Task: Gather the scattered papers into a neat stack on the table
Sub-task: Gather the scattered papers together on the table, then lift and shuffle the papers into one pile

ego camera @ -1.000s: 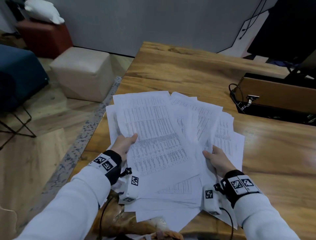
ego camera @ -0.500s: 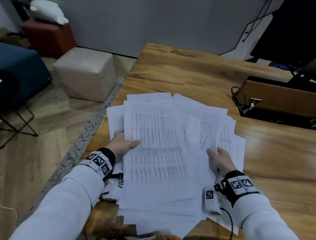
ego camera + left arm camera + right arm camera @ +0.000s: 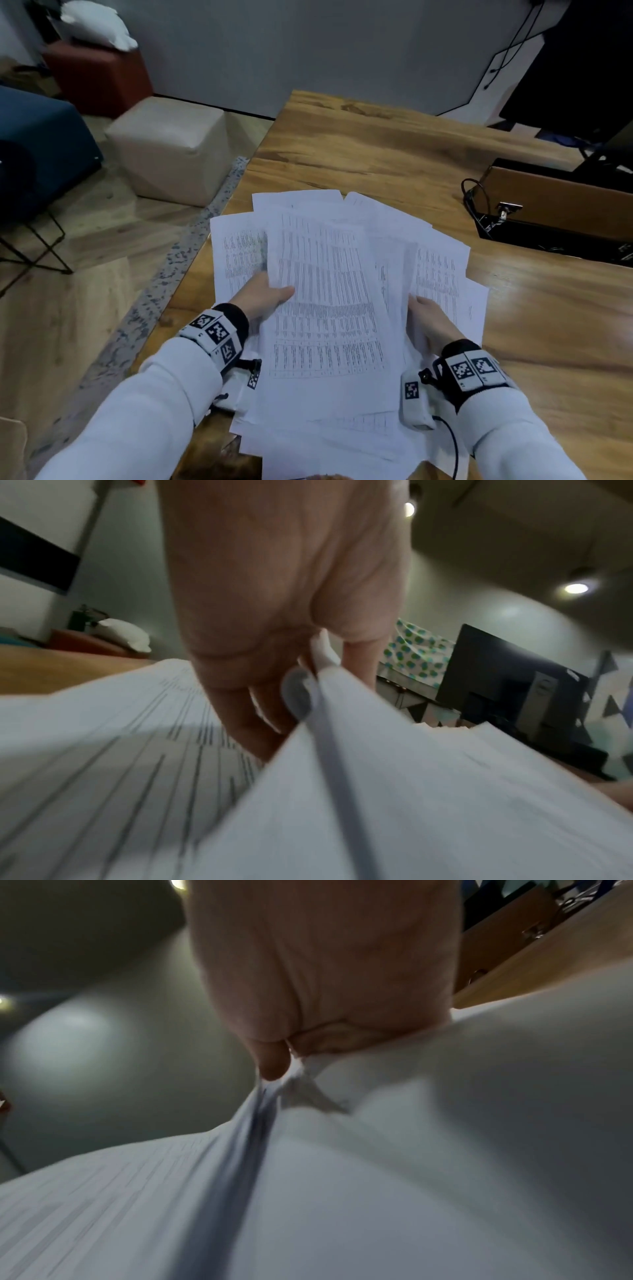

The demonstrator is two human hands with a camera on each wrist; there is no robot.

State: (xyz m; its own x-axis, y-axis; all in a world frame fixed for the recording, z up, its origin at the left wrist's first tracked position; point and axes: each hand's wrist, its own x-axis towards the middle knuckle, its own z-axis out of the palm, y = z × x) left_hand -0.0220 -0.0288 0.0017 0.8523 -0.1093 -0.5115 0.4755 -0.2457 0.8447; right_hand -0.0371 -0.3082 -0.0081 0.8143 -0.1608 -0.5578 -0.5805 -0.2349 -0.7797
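Note:
A fanned bundle of white printed papers (image 3: 329,308) lies over the near left part of the wooden table (image 3: 394,154), its near edge hanging past the table's front. My left hand (image 3: 263,298) grips the bundle's left side, thumb on the top sheet and fingers underneath; the left wrist view shows the left hand (image 3: 284,615) pinching the papers (image 3: 394,791). My right hand (image 3: 428,318) grips the right side, thumb on top. The right wrist view shows the right hand (image 3: 308,988) pinching bunched papers (image 3: 377,1164). Sheets still stick out at different angles.
A brown and black box (image 3: 555,212) with a cable (image 3: 472,198) sits on the table at the right. Beyond the table's left edge are a beige pouf (image 3: 168,147), a red pouf (image 3: 99,75) and a blue seat (image 3: 37,144). A dark monitor (image 3: 582,68) stands far right.
Both hands have pushed inward, drawing the sheets into a narrower fan. The top sheet has turned from tilted left to nearly straight. The right-hand sheets have slid under the middle ones.

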